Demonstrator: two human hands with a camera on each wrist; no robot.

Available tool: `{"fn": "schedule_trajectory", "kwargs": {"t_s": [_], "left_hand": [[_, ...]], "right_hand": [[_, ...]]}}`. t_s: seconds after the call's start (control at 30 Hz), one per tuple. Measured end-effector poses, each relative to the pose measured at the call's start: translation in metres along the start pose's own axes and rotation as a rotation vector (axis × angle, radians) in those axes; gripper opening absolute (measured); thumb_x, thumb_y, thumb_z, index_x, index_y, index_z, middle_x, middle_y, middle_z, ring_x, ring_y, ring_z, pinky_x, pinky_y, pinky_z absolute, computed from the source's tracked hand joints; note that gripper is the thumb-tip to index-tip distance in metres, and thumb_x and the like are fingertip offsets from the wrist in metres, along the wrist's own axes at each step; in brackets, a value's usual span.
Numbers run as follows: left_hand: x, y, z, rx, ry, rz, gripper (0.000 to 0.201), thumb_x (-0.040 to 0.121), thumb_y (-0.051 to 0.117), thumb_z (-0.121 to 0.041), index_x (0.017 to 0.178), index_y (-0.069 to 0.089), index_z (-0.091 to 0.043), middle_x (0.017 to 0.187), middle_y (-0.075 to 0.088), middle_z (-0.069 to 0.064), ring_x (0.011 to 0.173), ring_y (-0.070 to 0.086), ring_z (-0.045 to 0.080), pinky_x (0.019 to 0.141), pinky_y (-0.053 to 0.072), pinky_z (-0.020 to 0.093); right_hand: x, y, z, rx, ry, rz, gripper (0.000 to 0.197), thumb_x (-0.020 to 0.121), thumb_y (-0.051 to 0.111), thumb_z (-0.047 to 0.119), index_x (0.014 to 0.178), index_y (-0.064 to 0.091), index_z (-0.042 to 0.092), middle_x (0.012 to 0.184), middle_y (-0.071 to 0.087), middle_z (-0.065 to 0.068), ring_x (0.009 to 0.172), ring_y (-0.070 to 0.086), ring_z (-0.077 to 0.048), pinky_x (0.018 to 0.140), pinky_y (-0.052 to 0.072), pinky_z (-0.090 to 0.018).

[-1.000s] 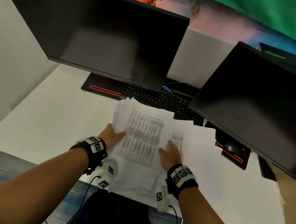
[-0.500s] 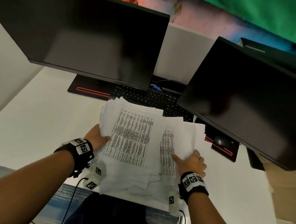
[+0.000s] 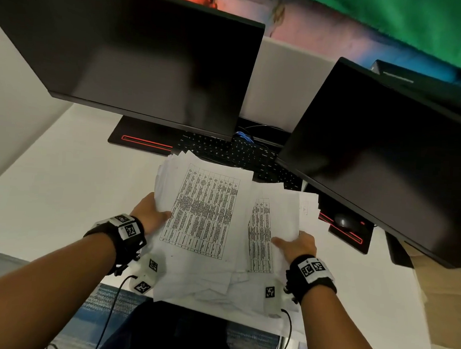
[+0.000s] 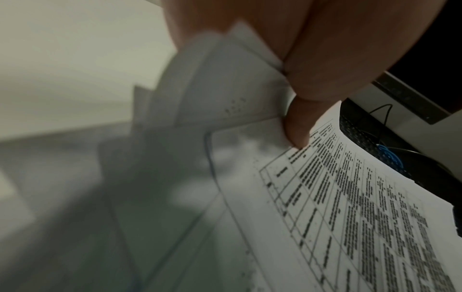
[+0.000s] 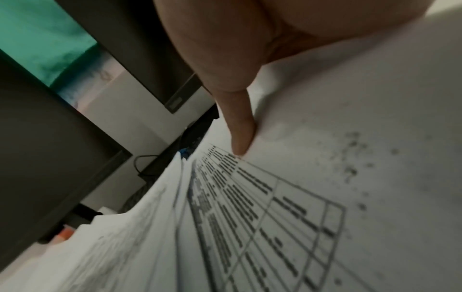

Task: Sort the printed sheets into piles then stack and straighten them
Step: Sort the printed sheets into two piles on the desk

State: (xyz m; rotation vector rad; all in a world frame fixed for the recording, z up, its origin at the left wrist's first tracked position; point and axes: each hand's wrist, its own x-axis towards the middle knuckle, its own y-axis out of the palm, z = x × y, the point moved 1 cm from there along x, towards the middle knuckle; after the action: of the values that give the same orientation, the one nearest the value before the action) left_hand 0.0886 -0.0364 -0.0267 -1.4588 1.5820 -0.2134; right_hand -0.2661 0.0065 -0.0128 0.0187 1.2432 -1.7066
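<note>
A loose bundle of printed sheets with black tables is held above the white desk. My left hand grips the bundle's left edge, thumb on top of the table sheet and fingers under several fanned pages. My right hand holds the right part of the sheets, thumb lying on a printed page and the other fingers hidden beneath. The pages are uneven, their lower edges splayed near the desk's front edge.
Two dark monitors hang over the back of the desk. A black keyboard lies just beyond the sheets. A mouse sits on a red-trimmed stand at the right. Bare desk spreads to the left.
My right hand slid from the middle of the sheets to their right side and took hold there. The pages spread wider, showing a second printed sheet. My left hand kept its grip.
</note>
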Motion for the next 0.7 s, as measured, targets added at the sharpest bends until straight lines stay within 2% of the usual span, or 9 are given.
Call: {"fn": "schedule_trajectory", "kwargs": {"t_s": [0.1, 0.17, 0.27, 0.43, 0.5, 0.57, 0.6, 0.63, 0.7], "left_hand": [[0.001, -0.002, 0.003, -0.018, 0.006, 0.007, 0.043, 0.090, 0.064, -0.020, 0.129, 0.050, -0.010, 0.107, 0.063, 0.006, 0.095, 0.059, 0.027, 0.077, 0.045, 0.033], [0.002, -0.004, 0.007, -0.031, -0.011, 0.026, 0.044, 0.088, 0.065, -0.020, 0.129, 0.051, -0.011, 0.109, 0.065, 0.007, 0.096, 0.060, 0.027, 0.079, 0.046, 0.034], [0.003, -0.003, 0.007, -0.036, -0.028, 0.040, 0.043, 0.089, 0.065, -0.018, 0.129, 0.051, -0.011, 0.113, 0.066, 0.008, 0.096, 0.058, 0.026, 0.079, 0.044, 0.033], [0.005, 0.000, 0.006, -0.067, -0.022, 0.037, 0.043, 0.090, 0.065, -0.017, 0.130, 0.050, -0.012, 0.116, 0.065, 0.009, 0.099, 0.057, 0.026, 0.081, 0.042, 0.034], [0.004, 0.001, 0.005, -0.057, -0.015, 0.042, 0.043, 0.090, 0.065, -0.018, 0.129, 0.050, -0.011, 0.114, 0.065, 0.008, 0.099, 0.058, 0.027, 0.079, 0.044, 0.034], [0.000, -0.001, 0.002, -0.042, -0.003, 0.029, 0.040, 0.089, 0.064, -0.019, 0.126, 0.052, -0.013, 0.111, 0.065, 0.007, 0.096, 0.059, 0.026, 0.077, 0.044, 0.033], [-0.001, -0.002, 0.001, -0.038, 0.000, 0.030, 0.037, 0.089, 0.064, -0.020, 0.123, 0.054, -0.013, 0.110, 0.066, 0.007, 0.096, 0.060, 0.025, 0.077, 0.045, 0.033], [-0.001, -0.003, 0.002, -0.036, 0.014, 0.040, 0.032, 0.088, 0.062, -0.021, 0.120, 0.057, -0.014, 0.109, 0.067, 0.007, 0.096, 0.061, 0.026, 0.077, 0.046, 0.033], [-0.004, -0.008, 0.000, -0.099, 0.019, 0.086, 0.024, 0.092, 0.057, -0.031, 0.111, 0.063, -0.019, 0.110, 0.070, 0.007, 0.099, 0.065, 0.027, 0.084, 0.050, 0.037]], "right_hand": [[-0.018, -0.021, 0.018, 0.010, -0.147, -0.089, 0.032, 0.083, 0.078, 0.023, 0.108, 0.065, 0.007, 0.103, 0.071, -0.013, 0.093, 0.067, -0.031, 0.081, 0.057, -0.037], [-0.034, -0.043, 0.038, -0.030, -0.269, -0.190, 0.021, 0.086, 0.074, 0.024, 0.102, 0.066, 0.013, 0.094, 0.070, -0.006, 0.093, 0.066, -0.029, 0.083, 0.057, -0.039], [-0.066, -0.085, 0.076, -0.043, -0.443, -0.321, 0.014, 0.089, 0.069, 0.025, 0.101, 0.068, 0.017, 0.093, 0.067, 0.001, 0.092, 0.060, -0.021, 0.085, 0.051, -0.033], [-0.104, -0.148, 0.116, 0.163, -0.644, -0.514, 0.016, 0.082, 0.076, 0.024, 0.095, 0.071, 0.016, 0.080, 0.066, 0.002, 0.081, 0.067, -0.024, 0.074, 0.055, -0.033], [-0.108, -0.158, 0.121, 0.311, -0.655, -0.468, 0.020, 0.079, 0.079, 0.021, 0.097, 0.072, 0.019, 0.082, 0.068, 0.006, 0.077, 0.070, -0.012, 0.069, 0.055, -0.023], [-0.105, -0.152, 0.123, 0.451, -0.648, -0.366, 0.023, 0.079, 0.080, 0.014, 0.098, 0.070, 0.023, 0.082, 0.067, 0.015, 0.069, 0.068, 0.008, 0.059, 0.053, -0.011], [-0.098, -0.143, 0.121, 0.510, -0.617, -0.301, 0.024, 0.080, 0.079, 0.011, 0.098, 0.069, 0.024, 0.083, 0.067, 0.016, 0.066, 0.066, 0.012, 0.056, 0.052, -0.008], [-0.088, -0.128, 0.115, 0.549, -0.553, -0.235, 0.023, 0.081, 0.078, 0.009, 0.098, 0.069, 0.023, 0.085, 0.069, 0.012, 0.066, 0.068, 0.009, 0.057, 0.053, -0.011], [-0.065, -0.088, 0.099, 0.556, -0.379, -0.116, 0.020, 0.082, 0.078, 0.010, 0.099, 0.071, 0.019, 0.092, 0.075, 0.002, 0.079, 0.073, -0.011, 0.067, 0.058, -0.025]]}}
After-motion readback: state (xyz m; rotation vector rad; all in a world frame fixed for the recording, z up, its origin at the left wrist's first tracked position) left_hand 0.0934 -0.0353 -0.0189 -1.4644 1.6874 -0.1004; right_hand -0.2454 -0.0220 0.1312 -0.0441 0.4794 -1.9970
